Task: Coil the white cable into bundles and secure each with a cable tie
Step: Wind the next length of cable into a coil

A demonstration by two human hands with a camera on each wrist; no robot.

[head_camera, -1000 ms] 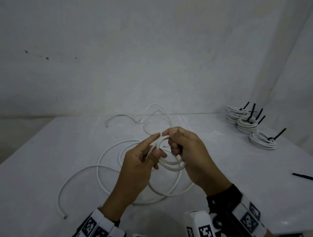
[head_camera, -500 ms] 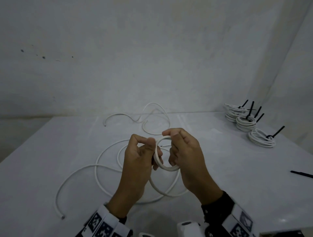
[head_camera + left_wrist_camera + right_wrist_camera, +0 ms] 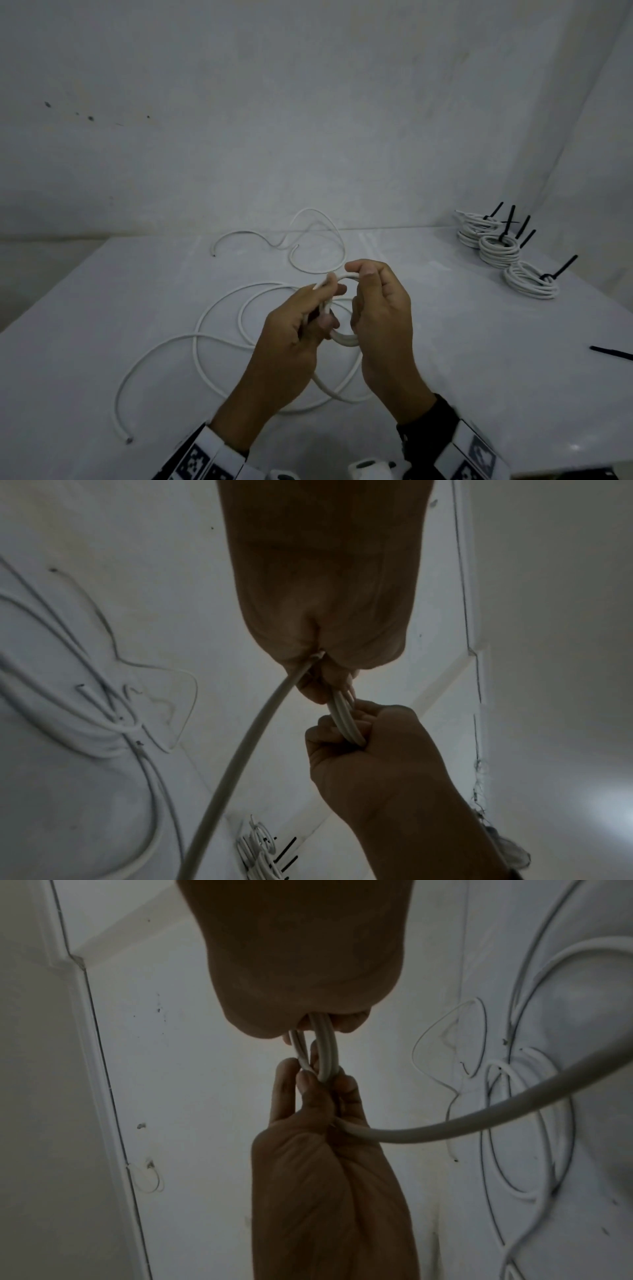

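A small coil of white cable (image 3: 344, 339) is held upright over the middle of the table between both hands. My left hand (image 3: 301, 329) grips its left side, fingers curled round the strands (image 3: 323, 1056). My right hand (image 3: 380, 308) pinches the top and right side of the coil (image 3: 344, 721). From the left hand the loose cable (image 3: 212, 308) runs down onto the table in wide loops, ending near the front left. The strand (image 3: 246, 750) leaves under the left palm.
A second loose white cable (image 3: 308, 240) lies at the back of the table (image 3: 102, 342). Several tied coils (image 3: 496, 250) with black cable ties sit at the back right. One loose black cable tie (image 3: 613, 353) lies at the right edge. Walls close the back and right.
The left hand has shifted its grip on the coil, its fingers now reaching up along the left side. The coil stays between both hands, about where it was.
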